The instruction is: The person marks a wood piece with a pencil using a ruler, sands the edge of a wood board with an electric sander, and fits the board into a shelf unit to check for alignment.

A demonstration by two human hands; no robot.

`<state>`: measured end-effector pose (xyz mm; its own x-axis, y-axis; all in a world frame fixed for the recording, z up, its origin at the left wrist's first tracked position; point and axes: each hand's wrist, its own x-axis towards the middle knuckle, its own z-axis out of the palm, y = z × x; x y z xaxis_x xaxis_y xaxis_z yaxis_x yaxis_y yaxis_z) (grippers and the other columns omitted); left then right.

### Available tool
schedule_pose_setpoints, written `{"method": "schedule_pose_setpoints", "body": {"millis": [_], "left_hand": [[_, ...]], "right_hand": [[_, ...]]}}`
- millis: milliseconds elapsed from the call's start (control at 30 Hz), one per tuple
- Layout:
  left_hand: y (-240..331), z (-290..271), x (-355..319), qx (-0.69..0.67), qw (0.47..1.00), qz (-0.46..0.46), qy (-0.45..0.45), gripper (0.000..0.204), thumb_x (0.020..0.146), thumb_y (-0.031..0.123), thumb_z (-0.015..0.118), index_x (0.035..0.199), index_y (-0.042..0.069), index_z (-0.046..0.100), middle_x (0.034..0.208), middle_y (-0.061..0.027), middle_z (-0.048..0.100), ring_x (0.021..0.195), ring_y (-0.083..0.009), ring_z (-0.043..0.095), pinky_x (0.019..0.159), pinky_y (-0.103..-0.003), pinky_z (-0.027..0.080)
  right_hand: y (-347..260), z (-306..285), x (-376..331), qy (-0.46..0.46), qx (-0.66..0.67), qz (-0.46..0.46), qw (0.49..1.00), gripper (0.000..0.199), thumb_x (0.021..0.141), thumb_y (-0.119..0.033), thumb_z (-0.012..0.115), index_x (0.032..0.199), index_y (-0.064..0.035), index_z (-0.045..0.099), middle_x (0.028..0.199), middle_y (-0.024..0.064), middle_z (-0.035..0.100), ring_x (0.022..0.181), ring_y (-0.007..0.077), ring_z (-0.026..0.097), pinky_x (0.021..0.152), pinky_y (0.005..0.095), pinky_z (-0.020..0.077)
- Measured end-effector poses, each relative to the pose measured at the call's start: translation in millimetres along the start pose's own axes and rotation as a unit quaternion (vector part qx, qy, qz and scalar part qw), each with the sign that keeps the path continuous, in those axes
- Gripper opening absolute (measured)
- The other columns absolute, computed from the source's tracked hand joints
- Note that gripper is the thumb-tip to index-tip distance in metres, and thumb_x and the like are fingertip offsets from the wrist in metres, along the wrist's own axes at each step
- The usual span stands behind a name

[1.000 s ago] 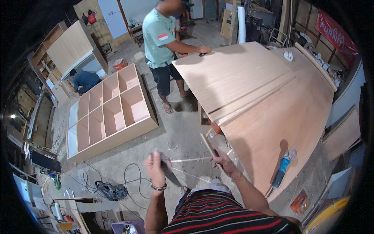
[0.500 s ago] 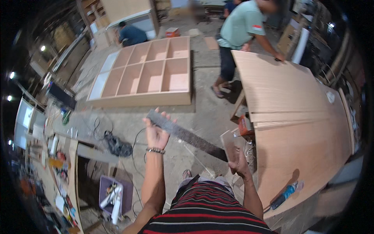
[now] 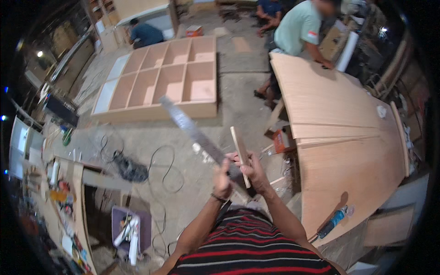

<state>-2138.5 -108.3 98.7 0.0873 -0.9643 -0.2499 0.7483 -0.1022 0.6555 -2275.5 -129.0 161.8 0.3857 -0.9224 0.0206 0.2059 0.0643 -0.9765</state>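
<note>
Your left hand [image 3: 223, 176] clamped the long grey metal straightedge [image 3: 192, 133]; your right hand [image 3: 253, 172] pinched a thin wooden strip [image 3: 240, 153]. Both grips sat at one end, so the far ends could swing or slip.

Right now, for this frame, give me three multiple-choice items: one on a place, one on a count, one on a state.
1. Where does the blue tool lie?
A. on the wide wooden panel
B. inside the shelf unit
C. in the purple bin

2. How many things do the two hands hold between them?
A. one
B. two
C. four

3. How is the shelf unit placed?
A. standing upright
B. lying flat on the floor, open side up
C. propped on the panel

Answers: 1 A, it rests near the panel's near edge. 2 B, the left hand and right hand grip a long metal ruler and a short wooden strip. 3 B, its compartments face up.
</note>
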Motion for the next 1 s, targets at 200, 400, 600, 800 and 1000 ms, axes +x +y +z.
{"method": "schedule_pose_setpoints", "body": {"millis": [200,400,600,800,1000], "left_hand": [[70,-17,42,-0.134,0.987,0.088,0.035,0.048,0.111,0.040,0.052,0.145,0.007,0.048,0.091,-0.0038,0.058,0.077,-0.0164,0.057,0.072,-0.038,0.053],[105,18,87,-0.206,0.972,0.092,-0.071,0.064,0.112,0.053,0.040,0.159,0.009,0.038,0.084,0.0008,0.042,0.069,-0.0119,0.041,0.061,-0.029,0.040],[127,63,91,-0.221,0.967,0.100,-0.084,0.067,0.111,0.056,0.035,0.155,0.006,0.039,0.082,-0.0010,0.042,0.066,-0.0140,0.039,0.060,-0.030,0.038],[117,53,93,-0.227,0.965,0.096,-0.089,0.066,0.109,0.056,0.038,0.150,0.005,0.042,0.082,-0.0017,0.042,0.067,-0.0144,0.040,0.061,-0.031,0.039],[115,50,92,-0.233,0.966,0.092,-0.071,0.068,0.109,0.059,0.038,0.153,0.007,0.040,0.083,-0.0011,0.042,0.065,-0.0138,0.039,0.059,-0.031,0.038]], "right_hand": [[-9,-53,-42,0.112,-0.048,0.083,0.989,0.091,0.085,-0.047,0.073,0.153,0.0017,0.037,0.135,0.0144,0.053,0.127,0.0252,0.053,0.111,0.0391,0.0415],[-4,-50,-34,0.144,-0.124,-0.096,0.977,0.108,0.077,-0.040,0.079,0.160,0.0022,0.025,0.156,0.0192,0.043,0.148,0.0308,0.040,0.123,0.0427,0.0307],[-17,-39,-26,0.151,-0.298,-0.122,0.935,0.098,0.084,-0.046,0.074,0.159,0.0025,0.033,0.152,0.0258,0.046,0.142,0.0373,0.047,0.120,0.0460,0.0370],[-19,-17,-38,0.134,-0.421,-0.215,0.871,0.086,0.079,-0.029,0.078,0.155,-0.0061,0.046,0.129,0.0234,0.060,0.117,0.0428,0.063,0.102,0.0489,0.0525],[9,-54,-44,0.237,-0.432,-0.145,0.858,0.084,0.082,-0.033,0.078,0.156,-0.0093,0.045,0.135,0.0258,0.057,0.120,0.0452,0.062,0.104,0.0501,0.0518]]}}
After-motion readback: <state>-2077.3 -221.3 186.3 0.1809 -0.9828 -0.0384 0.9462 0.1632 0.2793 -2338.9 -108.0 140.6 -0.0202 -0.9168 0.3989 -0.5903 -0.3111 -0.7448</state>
